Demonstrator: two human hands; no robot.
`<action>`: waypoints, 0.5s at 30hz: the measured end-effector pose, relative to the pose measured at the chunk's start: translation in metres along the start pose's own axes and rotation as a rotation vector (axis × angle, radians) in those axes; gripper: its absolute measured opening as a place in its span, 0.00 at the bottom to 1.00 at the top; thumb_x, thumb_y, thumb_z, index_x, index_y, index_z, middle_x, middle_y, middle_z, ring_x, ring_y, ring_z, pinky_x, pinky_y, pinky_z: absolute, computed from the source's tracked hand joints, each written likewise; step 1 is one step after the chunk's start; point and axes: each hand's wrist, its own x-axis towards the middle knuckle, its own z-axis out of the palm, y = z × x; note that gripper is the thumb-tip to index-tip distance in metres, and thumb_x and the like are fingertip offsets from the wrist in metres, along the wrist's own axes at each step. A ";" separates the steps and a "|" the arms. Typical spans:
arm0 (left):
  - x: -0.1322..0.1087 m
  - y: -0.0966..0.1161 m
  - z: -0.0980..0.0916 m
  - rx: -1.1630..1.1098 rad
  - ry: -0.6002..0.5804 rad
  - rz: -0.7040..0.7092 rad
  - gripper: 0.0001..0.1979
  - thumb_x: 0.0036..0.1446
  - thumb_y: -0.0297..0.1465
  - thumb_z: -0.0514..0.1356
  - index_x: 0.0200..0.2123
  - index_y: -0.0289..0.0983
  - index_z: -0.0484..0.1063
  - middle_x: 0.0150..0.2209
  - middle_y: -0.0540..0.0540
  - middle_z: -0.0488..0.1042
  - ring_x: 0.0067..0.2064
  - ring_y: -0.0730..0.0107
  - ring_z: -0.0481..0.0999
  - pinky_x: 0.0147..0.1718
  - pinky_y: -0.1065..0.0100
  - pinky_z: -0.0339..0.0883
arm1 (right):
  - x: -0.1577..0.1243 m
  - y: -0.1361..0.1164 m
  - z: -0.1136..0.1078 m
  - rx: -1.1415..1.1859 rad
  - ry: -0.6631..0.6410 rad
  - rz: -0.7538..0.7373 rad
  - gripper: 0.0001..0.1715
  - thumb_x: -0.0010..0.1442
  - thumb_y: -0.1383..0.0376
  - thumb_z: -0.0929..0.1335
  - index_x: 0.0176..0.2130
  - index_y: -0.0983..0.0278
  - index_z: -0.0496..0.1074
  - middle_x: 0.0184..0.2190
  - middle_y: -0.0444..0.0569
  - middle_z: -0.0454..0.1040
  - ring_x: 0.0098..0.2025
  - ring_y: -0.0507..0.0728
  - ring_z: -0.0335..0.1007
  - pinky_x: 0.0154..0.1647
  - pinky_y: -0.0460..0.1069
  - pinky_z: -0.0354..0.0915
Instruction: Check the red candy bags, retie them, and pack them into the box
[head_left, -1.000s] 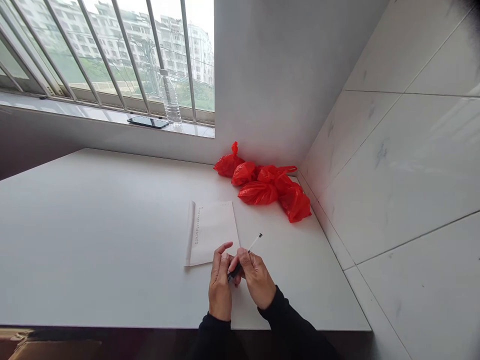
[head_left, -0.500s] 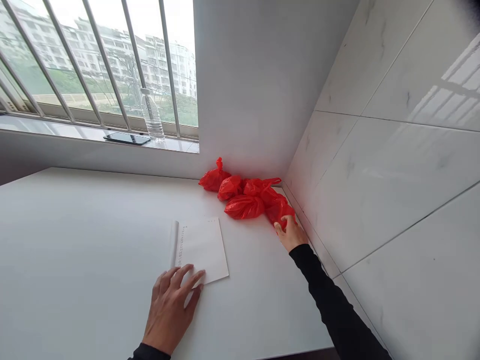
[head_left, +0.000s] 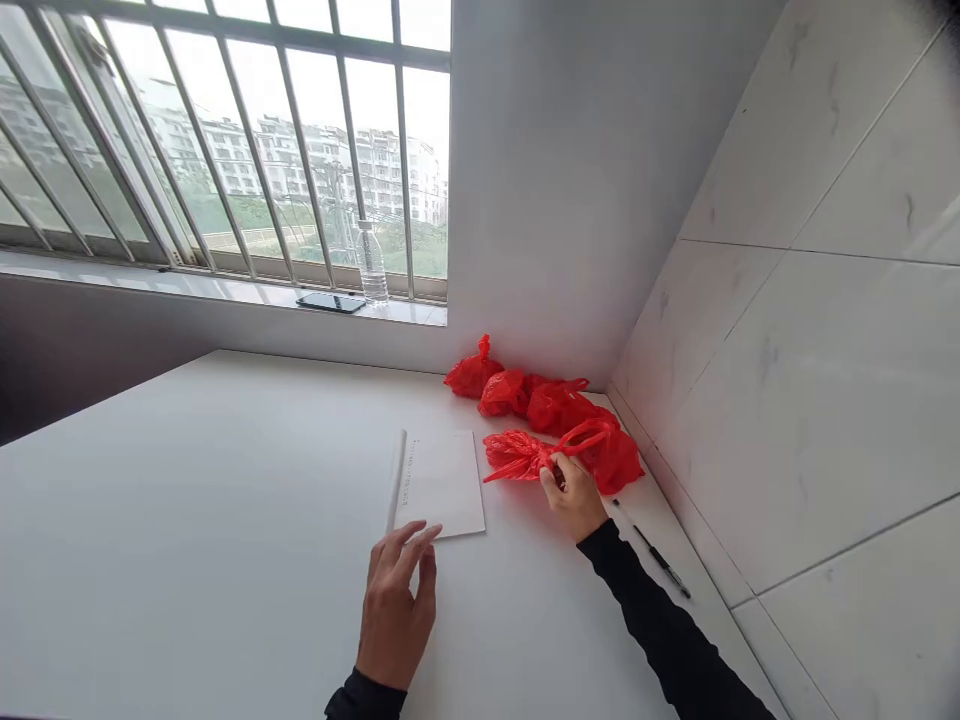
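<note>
My right hand (head_left: 577,500) pinches the gathered, knotted part of a red plastic bag (head_left: 517,455) on the white table. What the bag contains is hidden. Several more red plastic bags (head_left: 559,407) lie bunched behind it, against the corner. My left hand (head_left: 397,600) is at the near edge of an open notebook (head_left: 442,485), fingers apart, with nothing in it. A column of small writing runs down the left of the notebook's page. To the right of my right wrist lies a black pen (head_left: 660,560).
The white table (head_left: 247,520) meets a tiled wall (head_left: 825,420) on the right and a window wall at the back. On the sill stand a clear plastic bottle (head_left: 371,270) and a dark phone-like slab (head_left: 330,302). Metal bars cross the window.
My right hand has moved from the rightmost bag to the knot of a front bag, which now sits closer to me. The pen has come into view. The camera has turned left.
</note>
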 end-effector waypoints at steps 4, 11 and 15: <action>0.006 0.035 0.001 -0.108 -0.056 -0.028 0.18 0.67 0.27 0.53 0.58 0.44 0.68 0.54 0.43 0.73 0.57 0.59 0.69 0.52 0.57 0.70 | -0.068 -0.017 -0.006 0.111 -0.048 -0.120 0.12 0.68 0.60 0.61 0.34 0.62 0.67 0.27 0.40 0.66 0.29 0.52 0.64 0.33 0.47 0.65; 0.007 0.069 0.025 -0.204 -0.279 0.129 0.15 0.61 0.27 0.59 0.51 0.43 0.73 0.46 0.47 0.78 0.50 0.58 0.72 0.50 0.55 0.67 | -0.126 -0.031 -0.021 0.183 -0.120 -0.139 0.09 0.63 0.60 0.65 0.31 0.60 0.66 0.26 0.40 0.68 0.29 0.52 0.64 0.32 0.46 0.63; -0.002 0.073 0.027 -0.220 -0.297 0.114 0.05 0.62 0.29 0.60 0.39 0.39 0.76 0.35 0.48 0.77 0.42 0.62 0.73 0.45 0.56 0.67 | -0.130 -0.022 -0.026 0.158 -0.052 -0.058 0.17 0.65 0.54 0.65 0.28 0.60 0.66 0.23 0.40 0.67 0.26 0.52 0.61 0.29 0.47 0.59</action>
